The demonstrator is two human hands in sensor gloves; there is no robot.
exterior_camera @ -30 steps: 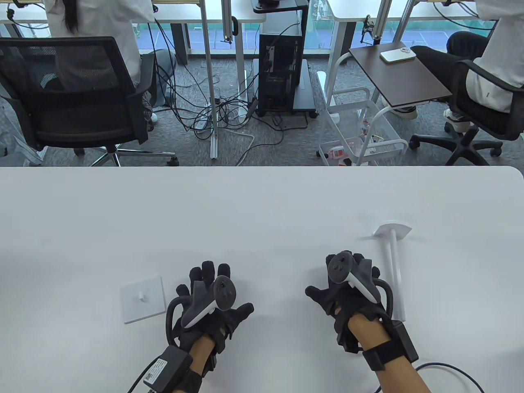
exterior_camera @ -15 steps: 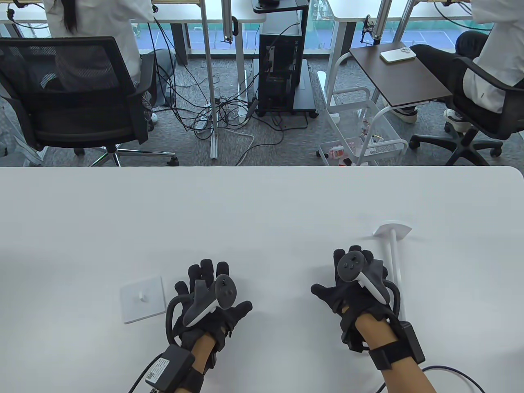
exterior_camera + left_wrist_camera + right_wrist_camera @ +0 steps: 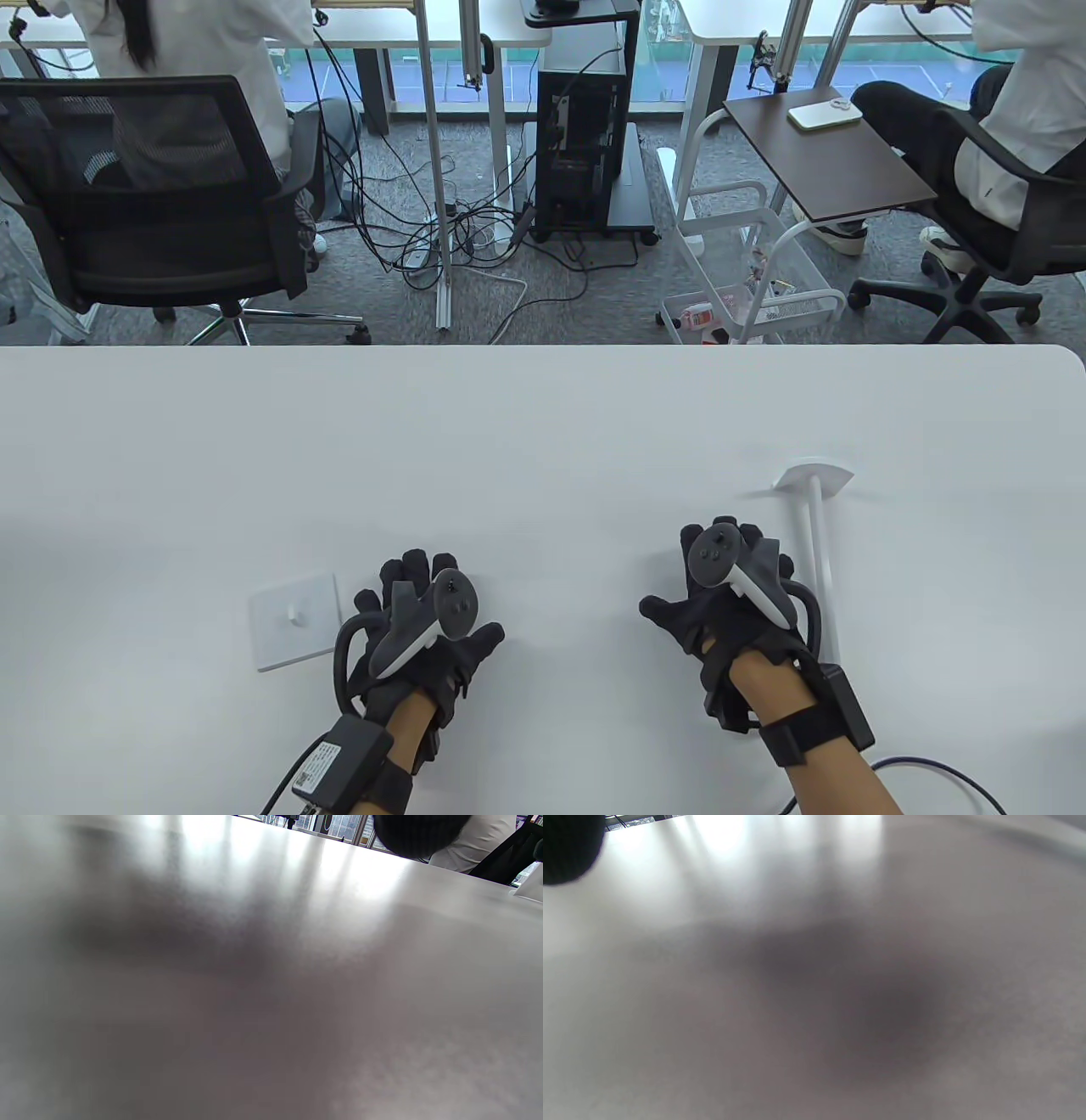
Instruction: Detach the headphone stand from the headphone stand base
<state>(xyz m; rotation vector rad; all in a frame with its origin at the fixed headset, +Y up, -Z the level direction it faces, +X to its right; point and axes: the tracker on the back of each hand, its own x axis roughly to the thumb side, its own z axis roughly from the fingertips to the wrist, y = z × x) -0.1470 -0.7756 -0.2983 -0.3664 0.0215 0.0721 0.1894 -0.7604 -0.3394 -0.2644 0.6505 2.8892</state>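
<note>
A white table (image 3: 543, 441) filled the lower part of the table view, with an office floor of chairs, cables and a computer tower beyond its far edge. Nearest the camera, both gloved hands lay palm-down on the table, each with spread fingers and holding nothing. The left hand (image 3: 424, 632) rested just right of the headphone stand base (image 3: 295, 620), a flat white square plate with a short peg at its middle; hand and base were close, though whether they touched could not be told. The right hand (image 3: 734, 607) lay well to the right of the base, with the headphone stand (image 3: 816, 552) just beyond it on the side away from the base. The stand lay flat on the table, its thin white rod running away from the camera and its curved cradle at the far end. It was wholly apart from the base, both hands lying between them. The wrist views showed only blurred table.
</note>
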